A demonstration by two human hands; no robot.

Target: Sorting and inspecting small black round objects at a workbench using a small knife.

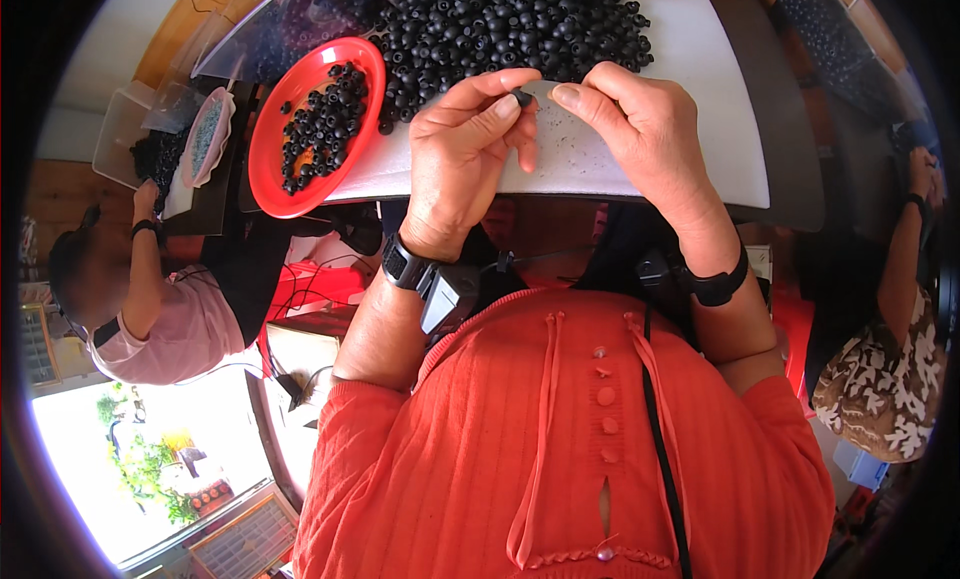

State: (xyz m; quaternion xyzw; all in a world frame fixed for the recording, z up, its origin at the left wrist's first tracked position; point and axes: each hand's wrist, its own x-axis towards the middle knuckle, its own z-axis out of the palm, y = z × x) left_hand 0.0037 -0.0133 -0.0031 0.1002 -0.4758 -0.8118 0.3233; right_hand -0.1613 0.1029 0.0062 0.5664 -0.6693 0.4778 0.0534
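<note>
My left hand (455, 149) is closed in a pinch over the near part of the white work surface (700, 109). Between its thumb and fingers sits a small black bead-like part (522, 98). A thin, greyish, blade-like strip (542, 89) is pinched by my right hand (645, 129), its end meeting the black part. Just beyond both hands lies a big heap of similar round black parts (510, 29), some showing a hole. To the left, an orange-red oval plate (264, 164) holds more of them. Dark crumbs (570, 144) speckle the surface below my fingers.
A clear plastic sheet or bin wall (235, 49) stands behind the plate. At far left a person in a pale pink top (180, 319) reaches toward another table with a scalloped pale dish (209, 139). Someone in a camouflage-patterned garment (885, 389) is at far right.
</note>
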